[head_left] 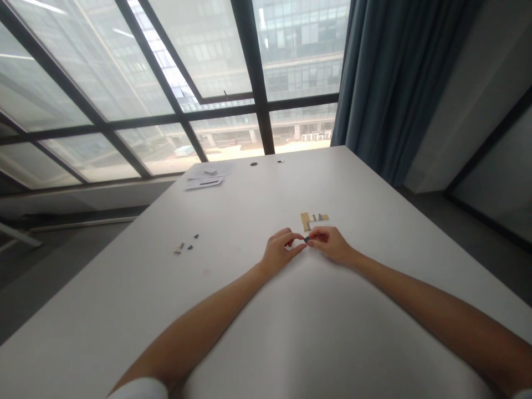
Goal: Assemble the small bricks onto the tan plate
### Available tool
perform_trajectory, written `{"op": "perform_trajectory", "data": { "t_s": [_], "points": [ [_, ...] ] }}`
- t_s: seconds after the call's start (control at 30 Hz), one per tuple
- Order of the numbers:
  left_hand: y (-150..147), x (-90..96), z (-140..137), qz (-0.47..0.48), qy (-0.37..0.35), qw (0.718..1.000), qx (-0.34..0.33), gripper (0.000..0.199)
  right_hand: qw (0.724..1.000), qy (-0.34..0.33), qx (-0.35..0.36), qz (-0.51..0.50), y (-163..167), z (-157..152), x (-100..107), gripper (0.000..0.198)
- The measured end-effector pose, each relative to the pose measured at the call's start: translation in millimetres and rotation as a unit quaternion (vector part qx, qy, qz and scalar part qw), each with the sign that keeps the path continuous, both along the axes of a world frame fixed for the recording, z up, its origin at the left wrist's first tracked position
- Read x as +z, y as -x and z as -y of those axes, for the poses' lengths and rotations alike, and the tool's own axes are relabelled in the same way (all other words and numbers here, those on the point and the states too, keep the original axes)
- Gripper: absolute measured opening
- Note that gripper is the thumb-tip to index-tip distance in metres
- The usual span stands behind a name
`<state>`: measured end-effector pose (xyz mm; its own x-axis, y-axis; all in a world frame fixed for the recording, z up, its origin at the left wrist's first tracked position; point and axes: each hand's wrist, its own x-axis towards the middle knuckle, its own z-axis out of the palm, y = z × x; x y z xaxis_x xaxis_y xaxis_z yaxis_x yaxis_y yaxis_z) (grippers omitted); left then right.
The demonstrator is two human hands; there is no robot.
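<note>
Between my two hands is a small dark grey piece (306, 239), likely a toy building brick, though its exact shape is partly covered by fingertips. My left hand (283, 246) pinches it from the left with thumb and forefinger. From the right, my right hand (329, 243) grips the same piece, fingers curled. Just beyond the hands lies a flat assembly of tan and grey bricks (305, 218), with an arm reaching right. Further left on the table are several loose small pieces, among them a dark piece (197, 236) and a light-and-grey piece (177, 251).
The white table (249, 205) runs toward a large window. At its far left lie papers (205, 177) with a dark slim item on top. A dark round disc (254, 164) and a small dark object (280, 162) sit near the far edge. A blue curtain (386, 83) hangs right.
</note>
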<state>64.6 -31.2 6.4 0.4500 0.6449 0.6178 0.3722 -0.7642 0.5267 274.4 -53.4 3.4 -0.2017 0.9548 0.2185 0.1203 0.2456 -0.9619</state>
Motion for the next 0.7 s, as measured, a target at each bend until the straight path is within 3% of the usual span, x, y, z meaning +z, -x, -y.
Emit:
{"op": "perform_trajectory", "data": {
  "t_s": [0.33,0.7],
  "points": [
    [-1.2,3.8,3.5,0.008,-0.004,1.0,0.004,0.014,1.0,-0.012,0.011,0.007,-2.8,-0.8,-1.5,0.034],
    [-1.5,4.8,4.1,0.026,-0.004,0.999,-0.025,0.012,0.976,-0.205,0.008,0.077,-4.9,3.3,2.5,0.018]
  ]
}}
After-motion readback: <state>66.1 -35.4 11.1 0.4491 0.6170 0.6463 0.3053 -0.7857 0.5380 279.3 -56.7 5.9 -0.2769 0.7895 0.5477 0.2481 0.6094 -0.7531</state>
